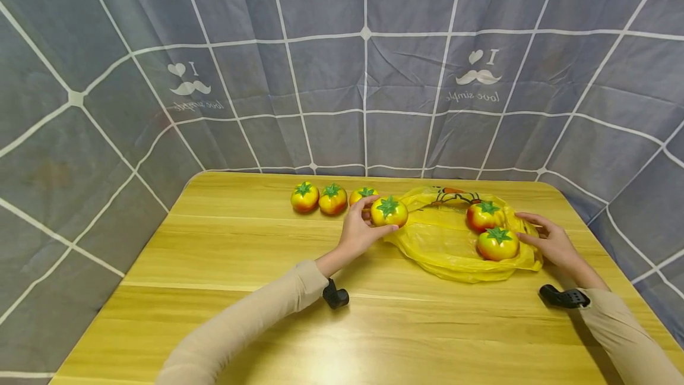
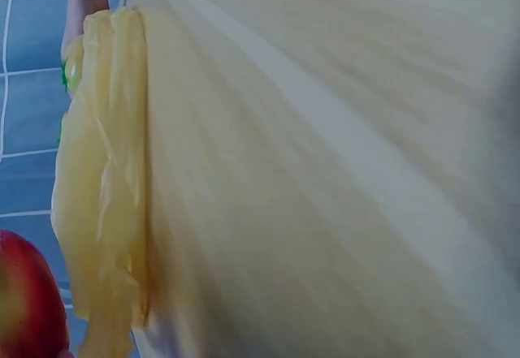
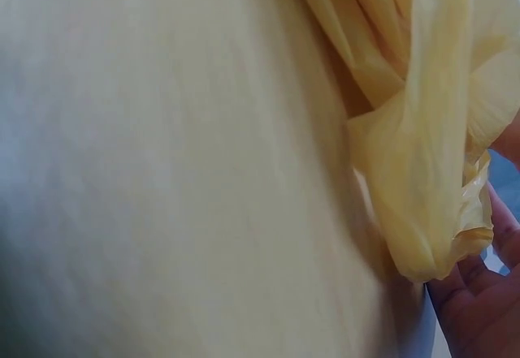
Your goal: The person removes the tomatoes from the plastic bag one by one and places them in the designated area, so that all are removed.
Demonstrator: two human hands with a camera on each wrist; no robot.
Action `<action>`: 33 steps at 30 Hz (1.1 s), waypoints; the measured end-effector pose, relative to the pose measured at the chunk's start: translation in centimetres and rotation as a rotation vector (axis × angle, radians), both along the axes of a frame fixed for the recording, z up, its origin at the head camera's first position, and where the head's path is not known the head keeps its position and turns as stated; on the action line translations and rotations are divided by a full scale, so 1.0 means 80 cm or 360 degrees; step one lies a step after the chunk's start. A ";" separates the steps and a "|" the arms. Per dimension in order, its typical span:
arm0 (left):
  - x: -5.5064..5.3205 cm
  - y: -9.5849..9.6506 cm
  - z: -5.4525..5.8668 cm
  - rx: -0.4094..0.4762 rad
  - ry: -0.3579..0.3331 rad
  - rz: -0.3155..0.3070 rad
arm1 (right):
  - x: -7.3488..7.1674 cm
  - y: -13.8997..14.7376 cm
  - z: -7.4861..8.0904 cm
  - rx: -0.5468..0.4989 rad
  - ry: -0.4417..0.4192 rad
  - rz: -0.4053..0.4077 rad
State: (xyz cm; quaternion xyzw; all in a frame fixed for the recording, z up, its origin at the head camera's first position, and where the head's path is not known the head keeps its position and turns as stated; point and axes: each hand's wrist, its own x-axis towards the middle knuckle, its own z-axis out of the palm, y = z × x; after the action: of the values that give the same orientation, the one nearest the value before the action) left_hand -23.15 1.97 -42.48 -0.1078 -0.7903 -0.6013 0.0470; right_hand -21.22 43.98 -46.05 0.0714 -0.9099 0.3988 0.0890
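Note:
My left hand [image 1: 359, 232] grips a yellow-red toy tomato [image 1: 389, 211] with a green leafy top, at the left edge of a yellow plastic bag [image 1: 433, 242]. In the left wrist view, part of a red tomato [image 2: 31, 297] shows at the lower left. Two more tomatoes, one behind [image 1: 483, 217] and one in front [image 1: 498, 245], sit on the bag's right part. Beside them, my right hand [image 1: 553, 247] touches the bag's right edge, thumb and fingers spread apart. The right wrist view shows its fingers [image 3: 505, 240] against the crumpled bag [image 3: 431, 171].
Three tomatoes stand in a row at the table's back: left [image 1: 304, 197], middle [image 1: 333, 199] and right [image 1: 363, 195], the last partly hidden by my left hand. A grey grid-patterned curtain [image 1: 326, 76] surrounds the wooden table [image 1: 240, 260] at the back and sides.

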 end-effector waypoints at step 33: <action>0.009 -0.057 -0.026 -0.0109 -0.0067 0.0093 | -0.001 0.001 0.000 -0.0032 0.0025 0.0048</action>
State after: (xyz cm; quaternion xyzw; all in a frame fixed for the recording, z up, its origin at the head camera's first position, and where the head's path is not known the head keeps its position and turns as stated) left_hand -22.41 -2.56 -44.57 -0.0735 -0.8141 -0.5743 0.0443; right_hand -21.30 44.05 -46.08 0.0874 -0.9040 0.4086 0.0908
